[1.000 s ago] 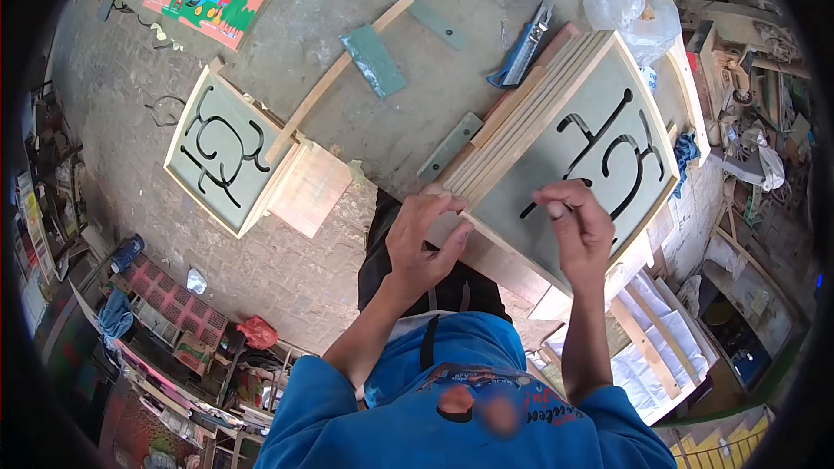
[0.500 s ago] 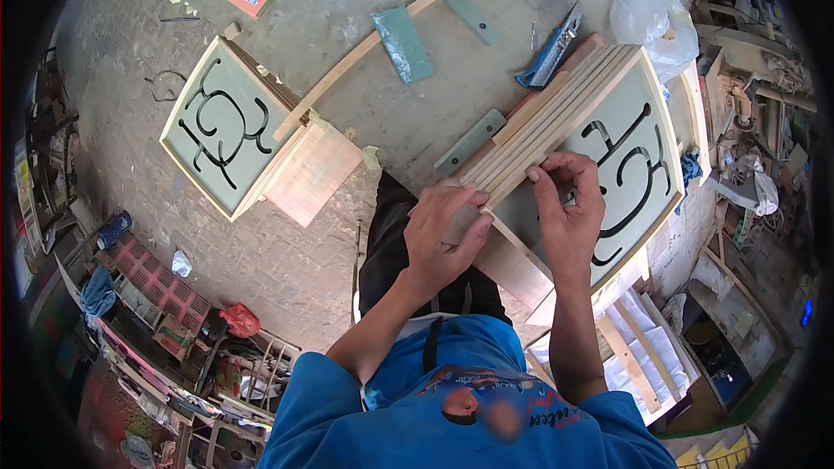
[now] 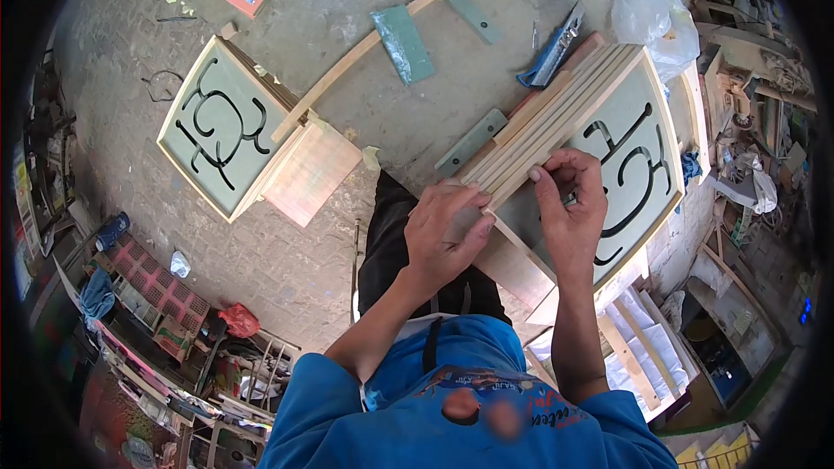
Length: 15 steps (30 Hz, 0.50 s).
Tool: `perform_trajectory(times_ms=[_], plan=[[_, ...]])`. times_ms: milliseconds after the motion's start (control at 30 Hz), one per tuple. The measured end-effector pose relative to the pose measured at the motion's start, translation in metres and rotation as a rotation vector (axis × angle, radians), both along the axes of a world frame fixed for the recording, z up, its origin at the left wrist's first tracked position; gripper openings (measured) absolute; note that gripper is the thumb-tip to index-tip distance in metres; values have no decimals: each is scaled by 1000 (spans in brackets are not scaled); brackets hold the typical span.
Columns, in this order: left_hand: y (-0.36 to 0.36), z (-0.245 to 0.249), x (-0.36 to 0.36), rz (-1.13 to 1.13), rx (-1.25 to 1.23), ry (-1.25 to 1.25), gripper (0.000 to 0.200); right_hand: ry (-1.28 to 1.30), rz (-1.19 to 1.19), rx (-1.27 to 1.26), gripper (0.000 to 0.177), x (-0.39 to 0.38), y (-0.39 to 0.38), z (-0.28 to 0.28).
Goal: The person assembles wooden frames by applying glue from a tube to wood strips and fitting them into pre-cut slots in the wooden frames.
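Here, the pale-green wooden box panel with black curved slots (image 3: 630, 135) lies under both hands. The left hand (image 3: 443, 230) presses flat, fingers together, on its 7 o'clock corner. The right hand (image 3: 569, 204) has its fingers curled at the layered edge; their grip I cannot tell. A matching box (image 3: 217, 126) lies well apart at 9 o'clock, and a blue tool (image 3: 552, 45) just beside at 11.

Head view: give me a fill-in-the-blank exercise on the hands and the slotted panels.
The right hand lies on the near panel, whose curved slots are ____.
A second slotted panel lies to the person's ____.
The left hand, from a ____ sleeve, rests on the near panel's corner.
Missing: black; left; blue.
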State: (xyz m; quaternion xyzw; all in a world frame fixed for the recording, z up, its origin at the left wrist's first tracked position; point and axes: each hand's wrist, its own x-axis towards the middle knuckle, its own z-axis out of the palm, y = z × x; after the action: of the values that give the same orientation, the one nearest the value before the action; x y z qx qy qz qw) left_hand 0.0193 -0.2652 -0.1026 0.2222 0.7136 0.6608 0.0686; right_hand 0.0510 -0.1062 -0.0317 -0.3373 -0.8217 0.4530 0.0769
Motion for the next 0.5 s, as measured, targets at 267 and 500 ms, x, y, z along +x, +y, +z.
perform_trajectory(times_ms=[267,500], plan=[[-1,2,-3,-12,-17,11,47,-14,-5,-8,24,-4,-1,3],[-3,4,-4,-35,-56,-12,45,1,12,7,29,-2,0,0]])
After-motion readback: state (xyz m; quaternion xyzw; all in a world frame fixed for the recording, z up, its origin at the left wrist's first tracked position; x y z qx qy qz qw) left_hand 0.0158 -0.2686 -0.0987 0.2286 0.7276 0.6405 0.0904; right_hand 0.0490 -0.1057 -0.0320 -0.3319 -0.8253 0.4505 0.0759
